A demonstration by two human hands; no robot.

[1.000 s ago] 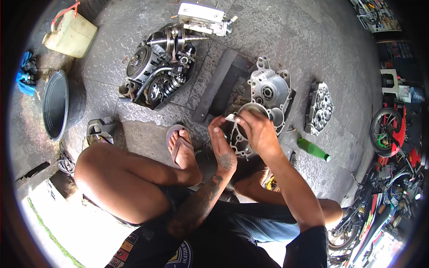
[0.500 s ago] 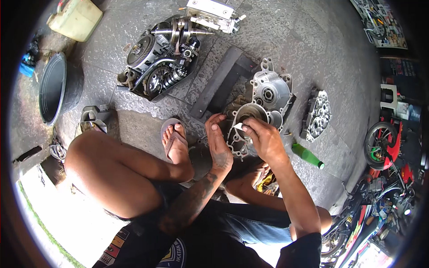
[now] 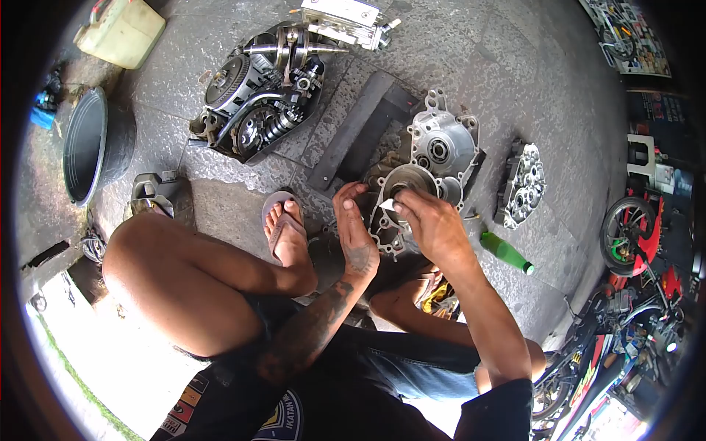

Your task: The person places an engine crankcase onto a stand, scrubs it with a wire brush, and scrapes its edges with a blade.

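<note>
A silvery metal engine casing [image 3: 443, 141] with round openings lies on a dark block frame [image 3: 353, 132] on the floor. Between the fingers of my right hand [image 3: 434, 224] is a small white piece [image 3: 387, 205], held over the casing's lower round opening. My left hand [image 3: 356, 224] is upright at the casing's left edge, palm turned towards it, its fingers slightly curled and no object visible in it.
A tray of engine parts [image 3: 261, 99] lies at the upper left, near a metal block [image 3: 342, 20]. Right of the casing are another casing part [image 3: 526, 185] and a green bottle [image 3: 506, 252]. A black basin [image 3: 87, 147], a jerrycan [image 3: 121, 31] and motorcycles [image 3: 631, 239] stand further out.
The view has shifted slightly, moving the floor items a little left and up. Both hands keep nearly the same pose, and the white piece is still in my right hand.
</note>
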